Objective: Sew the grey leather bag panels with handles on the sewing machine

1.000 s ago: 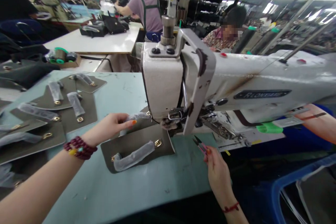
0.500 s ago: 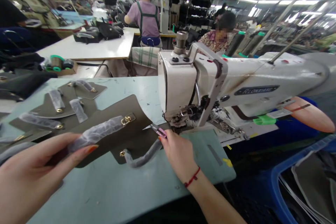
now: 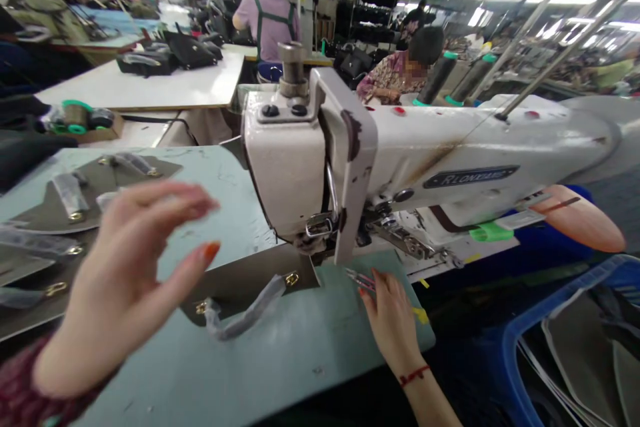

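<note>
At the near left, left hand [image 3: 127,280] raised above the blue-green tabletop [image 3: 300,360], thumb and fingers apart, nothing between. At the right, right hand [image 3: 395,320] low over the same surface, fingers closed around pink-handled thread snips [image 3: 361,279]; blade gap too small to judge. Between the hands, lying on the tabletop, a grey-brown panel [image 3: 235,280] with a plastic-wrapped handle [image 3: 245,320] on gold fittings [image 3: 292,278]. Possible trouble: a nick in the panel from a slip of the snips, near its right corner; or a snagged handle and skewed panel from a careless sweep of the left hand. Just behind, a white sewing machine [image 3: 290,173] with a dark nameplate [image 3: 470,176], reading roughly "RLONXIANG", last letters soft. Farther off, a person in a purple top [image 3: 273,20], back turned.
</note>
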`<state>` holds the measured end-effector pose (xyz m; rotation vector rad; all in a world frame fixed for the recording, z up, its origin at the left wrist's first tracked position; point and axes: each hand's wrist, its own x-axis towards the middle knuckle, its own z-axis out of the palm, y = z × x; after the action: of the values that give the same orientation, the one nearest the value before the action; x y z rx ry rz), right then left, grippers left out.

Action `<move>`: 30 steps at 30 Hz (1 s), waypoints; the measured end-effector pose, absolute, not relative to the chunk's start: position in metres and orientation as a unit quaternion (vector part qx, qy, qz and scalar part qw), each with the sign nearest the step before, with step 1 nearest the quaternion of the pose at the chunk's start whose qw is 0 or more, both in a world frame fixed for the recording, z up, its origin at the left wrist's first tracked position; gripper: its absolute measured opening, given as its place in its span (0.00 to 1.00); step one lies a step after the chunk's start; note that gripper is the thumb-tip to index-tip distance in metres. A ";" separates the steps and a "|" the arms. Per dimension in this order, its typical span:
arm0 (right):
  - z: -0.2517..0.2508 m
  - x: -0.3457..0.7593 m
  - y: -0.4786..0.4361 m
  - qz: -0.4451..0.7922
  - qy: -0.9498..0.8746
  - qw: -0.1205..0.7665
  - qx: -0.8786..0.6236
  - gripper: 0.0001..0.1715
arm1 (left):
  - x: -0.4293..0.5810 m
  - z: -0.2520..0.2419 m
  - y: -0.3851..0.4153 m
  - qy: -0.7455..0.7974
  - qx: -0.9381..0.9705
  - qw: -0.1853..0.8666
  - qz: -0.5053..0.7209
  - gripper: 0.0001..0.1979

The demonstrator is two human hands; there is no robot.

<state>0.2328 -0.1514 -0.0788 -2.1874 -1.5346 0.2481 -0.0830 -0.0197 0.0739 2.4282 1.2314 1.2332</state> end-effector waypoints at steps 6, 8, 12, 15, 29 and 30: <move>-0.065 0.193 -0.125 0.234 -0.624 0.389 -0.636 0.19 | -0.066 -0.072 -0.128 0.375 0.895 0.092 0.221 0.29; -0.058 0.179 -0.116 0.271 -0.617 0.414 -0.611 0.18 | -0.060 -0.102 -0.119 0.423 0.877 -0.011 0.228 0.42; -0.048 0.163 -0.104 0.273 -0.612 0.448 -0.592 0.14 | -0.045 -0.092 -0.061 0.433 0.856 -0.103 0.262 0.42; -0.045 0.157 -0.105 0.298 -0.598 0.444 -0.596 0.18 | -0.041 -0.053 -0.033 0.369 0.898 -0.104 0.217 0.30; -0.038 0.145 -0.104 0.458 -0.464 0.468 -0.597 0.25 | -0.043 -0.004 -0.021 0.372 0.918 -0.006 0.136 0.24; -0.039 0.144 -0.102 0.456 -0.460 0.473 -0.597 0.25 | -0.042 -0.002 -0.019 0.371 0.918 0.003 0.138 0.24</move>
<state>0.1442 -0.1020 -0.0387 -1.4613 -1.1246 1.1158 -0.0424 -0.0192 -0.0023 2.8794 1.1631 0.4326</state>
